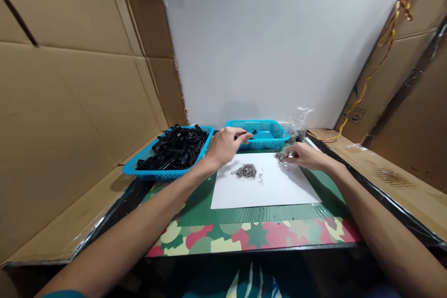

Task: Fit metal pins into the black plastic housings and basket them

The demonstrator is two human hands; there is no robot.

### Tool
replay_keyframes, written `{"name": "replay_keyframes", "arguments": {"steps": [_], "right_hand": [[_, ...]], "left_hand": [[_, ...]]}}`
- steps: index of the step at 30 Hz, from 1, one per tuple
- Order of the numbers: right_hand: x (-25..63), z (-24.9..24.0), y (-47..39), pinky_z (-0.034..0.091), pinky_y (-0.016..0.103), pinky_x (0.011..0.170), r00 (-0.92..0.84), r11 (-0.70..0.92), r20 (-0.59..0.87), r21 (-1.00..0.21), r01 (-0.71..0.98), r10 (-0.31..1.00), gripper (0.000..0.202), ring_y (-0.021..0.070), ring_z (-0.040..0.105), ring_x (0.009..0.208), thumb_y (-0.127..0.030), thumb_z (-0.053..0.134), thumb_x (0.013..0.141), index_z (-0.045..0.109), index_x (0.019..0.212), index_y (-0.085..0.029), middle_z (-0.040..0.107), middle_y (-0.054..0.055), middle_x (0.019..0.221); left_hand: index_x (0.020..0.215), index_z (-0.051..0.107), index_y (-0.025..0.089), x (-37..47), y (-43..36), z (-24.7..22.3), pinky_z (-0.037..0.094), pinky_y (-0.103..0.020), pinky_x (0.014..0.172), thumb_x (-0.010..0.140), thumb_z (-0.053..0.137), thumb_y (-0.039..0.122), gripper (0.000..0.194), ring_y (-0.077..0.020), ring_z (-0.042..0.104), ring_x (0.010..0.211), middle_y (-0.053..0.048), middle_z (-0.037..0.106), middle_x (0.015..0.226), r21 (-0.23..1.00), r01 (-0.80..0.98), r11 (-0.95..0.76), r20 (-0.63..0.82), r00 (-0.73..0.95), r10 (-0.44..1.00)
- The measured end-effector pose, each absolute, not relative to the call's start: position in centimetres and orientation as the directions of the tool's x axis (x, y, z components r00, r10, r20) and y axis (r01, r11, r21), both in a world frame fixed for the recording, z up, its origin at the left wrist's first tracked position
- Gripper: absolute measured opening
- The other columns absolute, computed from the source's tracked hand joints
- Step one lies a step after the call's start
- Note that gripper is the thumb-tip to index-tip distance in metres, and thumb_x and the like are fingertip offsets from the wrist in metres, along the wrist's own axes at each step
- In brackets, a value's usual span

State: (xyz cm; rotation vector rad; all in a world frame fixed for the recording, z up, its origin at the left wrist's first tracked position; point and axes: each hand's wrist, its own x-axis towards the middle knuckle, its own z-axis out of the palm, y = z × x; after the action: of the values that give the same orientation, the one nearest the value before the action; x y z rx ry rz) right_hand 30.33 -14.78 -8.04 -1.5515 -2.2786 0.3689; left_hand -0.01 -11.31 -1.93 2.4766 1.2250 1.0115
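Observation:
My left hand (226,145) is over the near left corner of the smaller blue basket (268,143), its fingers drawn together. Whatever is in them is too small or hidden to make out. A few black pieces (254,132) lie in that basket. At the far right of a white sheet (265,198), my right hand (304,155) has its thumb and fingers pinched at a small heap of tiny metal parts (280,157). I cannot tell what sits in that pinch. A larger heap of tiny metal parts (246,171) lies left of the sheet's middle, with some bits scattered beside it.
A larger blue basket (139,167) full of black plastic pieces (174,146) stands on the left. Behind my right hand is a clear plastic bag (297,125). Cardboard walls (80,88) flank the table, and a yellow twisted cord (366,84) hangs on the right.

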Motion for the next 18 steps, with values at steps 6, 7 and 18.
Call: {"name": "replay_keyframes", "arguments": {"steps": [6, 7, 18], "right_hand": [[30.8, -7.9, -14.4, 0.039, 0.030, 0.065, -0.353, 0.359, 0.104, -0.476, 0.803, 0.930, 0.022, 0.0183, 0.060, 0.072, -0.035, 0.068, 0.088, 0.079, 0.089, -0.015, 0.075, 0.008, 0.086], [30.7, -7.9, -14.3, 0.040, 0.030, 0.065, -0.361, 0.365, 0.105, -0.481, 0.797, 0.927, 0.022, 0.0185, 0.061, 0.074, -0.034, 0.068, 0.087, 0.079, 0.089, -0.015, 0.075, 0.008, 0.087], [29.5, -8.3, -14.3, 0.040, 0.029, 0.064, -0.383, 0.370, 0.086, -0.514, 0.774, 0.920, 0.014, 0.0186, 0.060, 0.073, -0.024, 0.069, 0.078, 0.080, 0.084, -0.015, 0.073, 0.007, 0.079]], "left_hand": [[0.107, 0.081, 0.020, 2.0, -3.5, 0.7, 0.047, -0.037, 0.080, 0.102, 0.059, 0.047, 0.036, -0.0298, 0.071, 0.095, -0.014, 0.080, 0.100, 0.179, 0.867, -0.466, 0.359, 0.383, 0.851], [0.104, 0.081, 0.019, 2.3, -2.5, 0.6, 0.048, -0.037, 0.083, 0.101, 0.060, 0.044, 0.033, -0.0298, 0.071, 0.096, -0.014, 0.080, 0.099, 0.153, 0.869, -0.471, 0.317, 0.409, 0.856], [0.094, 0.080, 0.020, 1.9, -0.1, -0.5, 0.043, -0.043, 0.105, 0.099, 0.054, 0.046, 0.037, -0.0310, 0.073, 0.097, -0.011, 0.080, 0.088, 0.016, 0.848, -0.529, 0.113, 0.524, 0.844]]}}
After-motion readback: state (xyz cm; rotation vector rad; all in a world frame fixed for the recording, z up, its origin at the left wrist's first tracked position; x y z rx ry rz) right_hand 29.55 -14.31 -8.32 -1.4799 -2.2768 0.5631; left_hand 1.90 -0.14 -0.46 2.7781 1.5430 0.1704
